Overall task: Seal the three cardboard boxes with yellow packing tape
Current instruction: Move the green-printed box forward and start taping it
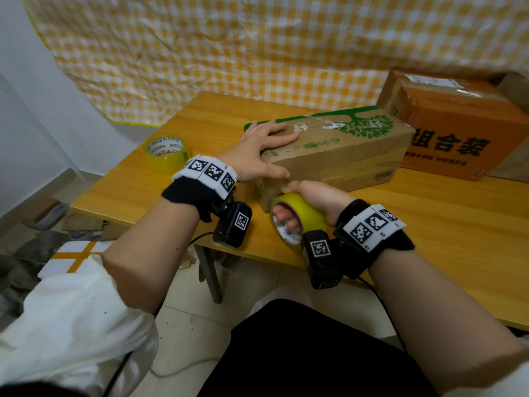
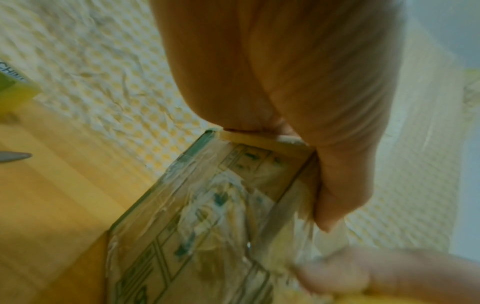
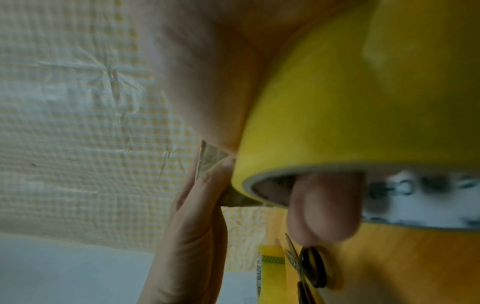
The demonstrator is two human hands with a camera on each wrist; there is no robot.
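A long cardboard box with a green tree print lies on the wooden table. My left hand lies flat on the box's near end, fingers straight on top and thumb along the side. In the left wrist view this hand presses the box, whose end face is covered with glossy tape. My right hand grips a yellow tape roll against the box's near end, fingers through the core. The right wrist view shows the roll close up, a short strip running from it to the box.
A second yellow tape roll stands on the table's left. An orange printed box sits at the back right. Scissors lie on the table in the right wrist view. A white box crossed with yellow tape lies on the floor, left.
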